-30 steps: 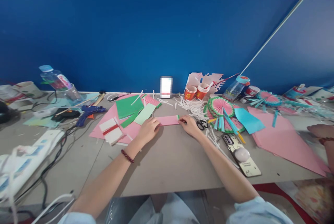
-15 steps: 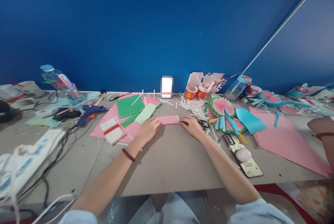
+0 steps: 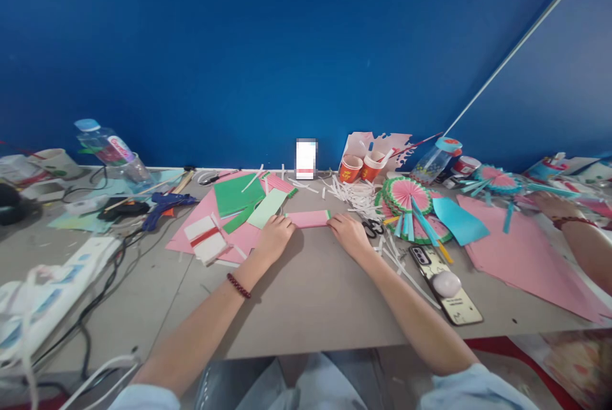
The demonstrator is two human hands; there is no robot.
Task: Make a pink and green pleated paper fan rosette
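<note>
A narrow folded strip of pink paper with green edges lies across the middle of the table. My left hand grips its left end, fingers bent over the paper. At the other end, my right hand has its fingers closed on the strip's near corner. Just beyond my left hand is a pale green paper strip, beside green paper sheets on a pink sheet. Black-handled scissors lie right of my right hand.
Pink-and-green paper fans, paper cups and white paper scraps lie to the right. A phone is near the front edge. A glue gun and power strip sit left. Another person's arm reaches in at right.
My right hand's fingers have shifted slightly on the strip, now lying flatter over its end. The other person's arm has moved farther forward and left over the table.
</note>
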